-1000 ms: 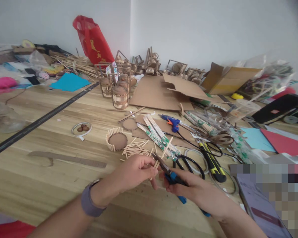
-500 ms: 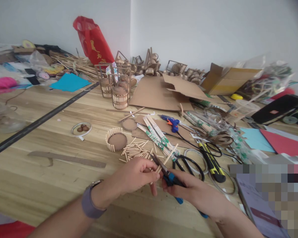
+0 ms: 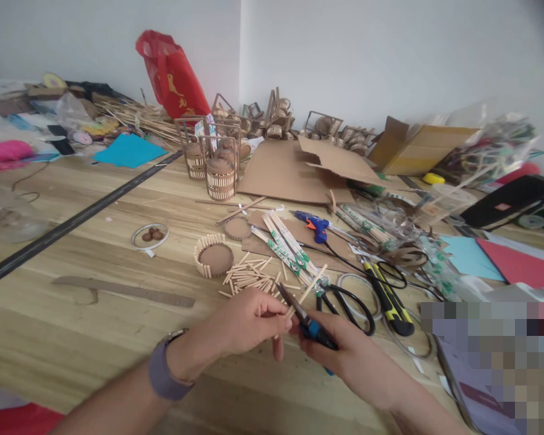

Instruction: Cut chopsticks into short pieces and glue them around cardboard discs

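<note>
My left hand [image 3: 245,323] pinches a thin wooden stick [image 3: 309,290] that slants up to the right. My right hand [image 3: 344,356] grips blue-handled cutters [image 3: 306,320], their dark jaws set against the stick just right of my left fingers. A pile of short cut sticks [image 3: 249,278] lies on the wooden table [image 3: 72,338] just beyond my hands. Beside the pile stands a small round basket [image 3: 214,257] with a cardboard base and a wall of upright sticks. A grey watch is on my left wrist.
Black scissors [image 3: 349,302], a yellow-black utility knife [image 3: 390,299], a blue glue gun [image 3: 315,225] and wrapped chopsticks [image 3: 290,251] lie to the right. Finished stick baskets [image 3: 220,175], flat cardboard [image 3: 294,169], a red bag [image 3: 172,75] and a long black ruler [image 3: 72,223] stand farther back.
Both hands stay together at the stick; the cutter handles have squeezed closer and my right hand has drawn slightly toward me. The stick's free end tilts a little lower.
</note>
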A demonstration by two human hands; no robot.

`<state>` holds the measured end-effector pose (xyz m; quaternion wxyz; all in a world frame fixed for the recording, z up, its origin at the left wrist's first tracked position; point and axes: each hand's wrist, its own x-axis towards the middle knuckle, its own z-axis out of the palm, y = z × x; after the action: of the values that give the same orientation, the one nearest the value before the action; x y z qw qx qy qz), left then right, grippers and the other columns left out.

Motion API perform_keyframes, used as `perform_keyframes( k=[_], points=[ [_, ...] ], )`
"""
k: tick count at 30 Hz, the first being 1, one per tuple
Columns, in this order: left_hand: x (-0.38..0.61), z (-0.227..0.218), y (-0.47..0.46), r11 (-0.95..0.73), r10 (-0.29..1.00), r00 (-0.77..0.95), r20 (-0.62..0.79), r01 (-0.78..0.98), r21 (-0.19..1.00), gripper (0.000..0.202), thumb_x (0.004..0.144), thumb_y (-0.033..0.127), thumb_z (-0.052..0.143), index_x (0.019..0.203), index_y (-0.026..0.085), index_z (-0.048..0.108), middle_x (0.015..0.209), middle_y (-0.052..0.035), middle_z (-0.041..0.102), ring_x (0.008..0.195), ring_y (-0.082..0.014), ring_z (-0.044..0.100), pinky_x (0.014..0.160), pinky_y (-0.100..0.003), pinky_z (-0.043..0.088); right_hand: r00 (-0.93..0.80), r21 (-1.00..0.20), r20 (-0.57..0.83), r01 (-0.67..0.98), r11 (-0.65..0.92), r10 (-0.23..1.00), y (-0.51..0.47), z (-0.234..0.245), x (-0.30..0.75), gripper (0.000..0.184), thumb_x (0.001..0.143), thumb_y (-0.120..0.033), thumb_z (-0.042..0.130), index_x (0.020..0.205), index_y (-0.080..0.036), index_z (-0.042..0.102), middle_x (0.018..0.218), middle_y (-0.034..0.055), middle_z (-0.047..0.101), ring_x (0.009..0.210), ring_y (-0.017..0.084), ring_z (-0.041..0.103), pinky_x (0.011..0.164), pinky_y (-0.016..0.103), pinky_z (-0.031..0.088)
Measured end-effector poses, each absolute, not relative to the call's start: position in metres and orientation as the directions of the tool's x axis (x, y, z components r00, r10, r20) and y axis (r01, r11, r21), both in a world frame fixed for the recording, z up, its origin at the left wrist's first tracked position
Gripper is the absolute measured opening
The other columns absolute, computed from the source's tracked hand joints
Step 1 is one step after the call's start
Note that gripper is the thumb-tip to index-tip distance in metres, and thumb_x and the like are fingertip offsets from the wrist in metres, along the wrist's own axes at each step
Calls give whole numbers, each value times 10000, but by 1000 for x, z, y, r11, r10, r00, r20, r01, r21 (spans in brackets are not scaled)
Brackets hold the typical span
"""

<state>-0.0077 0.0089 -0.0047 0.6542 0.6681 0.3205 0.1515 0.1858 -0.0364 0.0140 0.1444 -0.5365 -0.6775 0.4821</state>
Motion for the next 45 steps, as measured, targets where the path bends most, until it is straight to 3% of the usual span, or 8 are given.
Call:
perform_keyframes(
  k=[6, 13, 18, 27, 37, 45],
  points=[
    [-10, -7, 9, 13, 626, 752, -208, 256, 967, 356, 888, 357, 491, 593, 173, 569, 578, -7, 642, 518, -116, 434, 528, -235, 308, -339, -768, -301, 640, -16, 892, -40, 10, 184, 155, 819, -274, 475, 840, -177, 596, 761, 2, 576, 708, 161, 487, 645, 243, 383],
    [-5, -5, 6, -6, 722, 650, -235, 345, 939, 230, 895, 369, 484, 886, 177, 610, 611, 3, 668, 533, -133, 526, 510, -214, 346, -288, -750, -295, 660, -35, 911, -38, 10, 183, 118, 795, -252, 479, 796, -184, 575, 706, -12, 517, 660, 148, 445, 598, 244, 349],
    [-2, 1, 3, -87, 757, 627, -185, 377, 922, 243, 926, 352, 424, 806, 188, 558, 582, 11, 647, 477, -117, 491, 458, -204, 312, -325, -827, -308, 556, -83, 894, -35, 16, 184, 93, 773, -254, 494, 783, -193, 563, 714, -17, 507, 658, 137, 435, 586, 227, 369],
    [-2, -2, 2, -71, 725, 657, -206, 369, 927, 348, 959, 401, 369, 743, 196, 549, 531, 24, 603, 456, -118, 480, 475, -211, 353, -361, -864, -379, 469, -185, 852, -37, 20, 191, 97, 738, -232, 514, 815, -186, 551, 800, 1, 550, 751, 151, 467, 662, 237, 393],
    [-2, -8, 5, -49, 719, 676, -158, 276, 960, 333, 958, 396, 384, 709, 201, 489, 466, 65, 446, 450, -101, 465, 475, -197, 354, -322, -830, -301, 552, -80, 898, -37, 12, 184, 70, 781, -262, 507, 782, -196, 531, 703, -28, 451, 663, 135, 414, 596, 230, 358],
    [-2, -10, 5, -32, 722, 671, -168, 275, 961, 318, 945, 383, 381, 699, 205, 476, 461, 62, 447, 433, -108, 447, 445, -205, 332, -308, -833, -287, 548, -77, 907, -37, 2, 182, 65, 785, -256, 496, 751, -200, 496, 674, -39, 425, 633, 128, 394, 593, 236, 348]
  ],
)
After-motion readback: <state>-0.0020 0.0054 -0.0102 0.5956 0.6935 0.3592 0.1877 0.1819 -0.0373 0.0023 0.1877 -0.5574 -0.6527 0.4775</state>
